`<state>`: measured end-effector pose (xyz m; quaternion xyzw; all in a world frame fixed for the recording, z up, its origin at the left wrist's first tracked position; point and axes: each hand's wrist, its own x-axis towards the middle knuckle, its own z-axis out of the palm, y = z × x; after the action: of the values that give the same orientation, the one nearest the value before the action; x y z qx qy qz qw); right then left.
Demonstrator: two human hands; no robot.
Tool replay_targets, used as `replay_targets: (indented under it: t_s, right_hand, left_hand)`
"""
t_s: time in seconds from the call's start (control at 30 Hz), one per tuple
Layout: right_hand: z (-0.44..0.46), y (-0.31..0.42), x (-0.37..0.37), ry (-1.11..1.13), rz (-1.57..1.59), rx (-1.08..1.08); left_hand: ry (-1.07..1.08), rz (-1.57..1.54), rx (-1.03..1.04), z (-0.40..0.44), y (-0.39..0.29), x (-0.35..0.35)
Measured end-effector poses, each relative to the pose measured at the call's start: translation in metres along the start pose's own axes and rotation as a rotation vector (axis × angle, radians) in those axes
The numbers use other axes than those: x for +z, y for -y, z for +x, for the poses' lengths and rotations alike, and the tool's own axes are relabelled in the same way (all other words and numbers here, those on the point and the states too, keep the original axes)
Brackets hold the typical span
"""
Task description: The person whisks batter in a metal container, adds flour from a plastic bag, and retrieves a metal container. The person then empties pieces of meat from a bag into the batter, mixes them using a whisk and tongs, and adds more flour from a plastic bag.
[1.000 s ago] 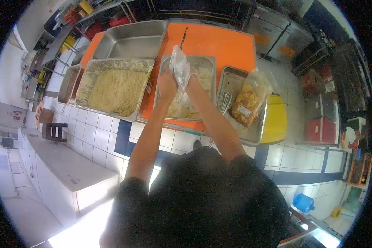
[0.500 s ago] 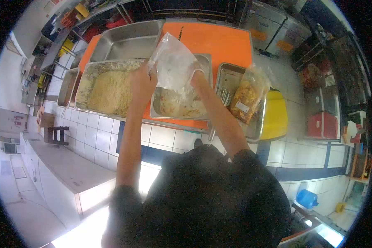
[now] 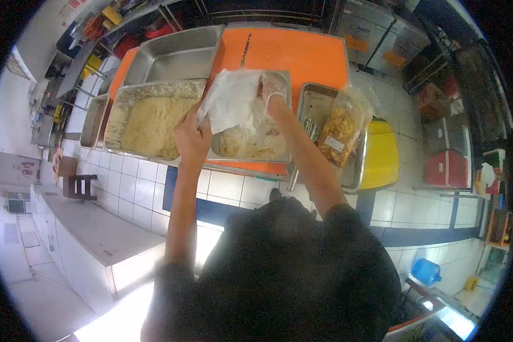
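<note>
My left hand is closed on the lower left edge of a clear plastic bag, which has whitish powder on it. The bag leans over a shallow metal pan with powder and brownish bits in its bottom. My right hand is at the right side of the bag, above the far part of the pan. It looks pale, as if covered by powder or thin plastic, and its fingers are too blurred to make out. To the left is a deep metal pan holding pale yellowish, crumbly flour.
An orange tabletop bears the pans. Behind the flour stands a deep metal pan. At right, a bag of yellow-orange food and a whisk lie in a metal tray, beside a yellow container.
The plastic bag has come down from upright and now leans lower and to the left. My left hand has lowered. My right hand has shifted slightly farther away from me.
</note>
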<state>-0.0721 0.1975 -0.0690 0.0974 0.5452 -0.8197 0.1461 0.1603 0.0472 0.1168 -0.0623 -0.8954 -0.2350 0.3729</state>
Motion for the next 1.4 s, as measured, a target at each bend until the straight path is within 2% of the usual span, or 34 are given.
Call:
replay_targets:
  t_s: [0.07,0.1,0.13,0.17,0.2,0.27,0.37,0.4,0.47,0.53,0.7,0.77,0.87,0.9,0.97,1.0,1.03,1.07,1.13,1.2,1.33,1.4]
  right_hand:
    - [-0.022,0.02,0.002,0.002,0.043,-0.064]
    - [-0.03,0.038,0.001,0.09,-0.047,-0.133]
    - [-0.029,0.043,-0.002,0.171,-0.136,-0.198]
    - [-0.029,0.043,-0.001,0.166,-0.137,-0.194]
    - [-0.019,0.039,-0.001,0.143,-0.343,-0.562]
    - [-0.009,0.029,-0.004,0.126,-0.56,-0.929]
    - [0.01,0.013,-0.009,0.161,-0.779,-0.906]
    - [0.015,0.007,-0.008,0.235,-0.595,-0.84]
    - [0.023,-0.002,-0.012,0.315,-0.417,-0.765]
    - [0.005,0.008,-0.016,0.291,-0.569,-0.797]
    - [-0.027,0.004,-0.046,0.277,-0.844,-0.79]
    - [-0.062,0.027,-0.058,0.299,-0.874,-0.804]
    - [-0.124,0.057,-0.08,0.16,-1.111,-0.736]
    - [-0.147,0.072,-0.087,0.07,-0.753,-0.455]
    - [-0.201,0.086,-0.113,-0.159,-0.428,-0.173]
    - [-0.226,0.091,-0.131,-0.297,-0.469,-0.173]
    - [-0.243,0.081,-0.168,-0.339,-0.474,-0.243]
    - [-0.256,0.066,-0.21,-0.381,-0.482,-0.322]
    - [-0.29,0.046,-0.273,-0.529,-0.12,-0.263]
    - [-0.327,0.045,-0.323,-0.732,-0.236,-0.178]
    - [-0.351,0.032,-0.419,-0.815,-0.186,-0.05]
    - [-0.351,0.03,-0.452,-0.884,-0.394,0.027]
  left_hand:
    - [0.043,0.078,-0.139,-0.025,0.009,0.003]
    - [0.036,0.079,-0.133,-0.039,0.015,0.003]
    - [0.056,0.133,-0.214,-0.054,0.017,0.001]
    - [0.071,0.157,-0.259,-0.067,0.02,0.001]
    - [0.087,0.181,-0.304,-0.076,0.017,0.0]
    - [-0.124,-0.101,-0.467,-0.083,0.002,0.0]
    - [-0.202,-0.118,-0.496,-0.106,0.006,-0.002]
    - [-0.263,-0.157,-0.529,-0.11,0.003,-0.005]
    - [-0.204,-0.062,-0.563,-0.114,-0.002,-0.011]
    - [-0.193,-0.031,-0.379,-0.12,0.005,-0.011]
    - [-0.088,0.148,-0.475,-0.14,0.007,-0.021]
    - [-0.125,0.053,-0.485,-0.14,0.008,-0.023]
    - [-0.014,0.164,-0.424,-0.169,0.02,-0.03]
    - [-0.153,0.008,-0.454,-0.158,0.004,-0.034]
    - [-0.126,0.008,-0.483,-0.168,0.007,-0.037]
    - [-0.126,0.025,-0.522,-0.174,0.008,-0.039]
    - [-0.121,-0.005,-0.751,-0.178,0.006,-0.042]
    - [-0.107,-0.031,-0.728,-0.177,0.007,-0.042]
    - [-0.188,-0.079,-0.618,-0.18,0.002,-0.041]
    - [-0.194,-0.109,-0.64,-0.186,-0.003,-0.042]
    - [-0.223,-0.13,-0.669,-0.196,-0.015,-0.031]
    - [-0.23,-0.127,-0.63,-0.195,-0.016,-0.014]
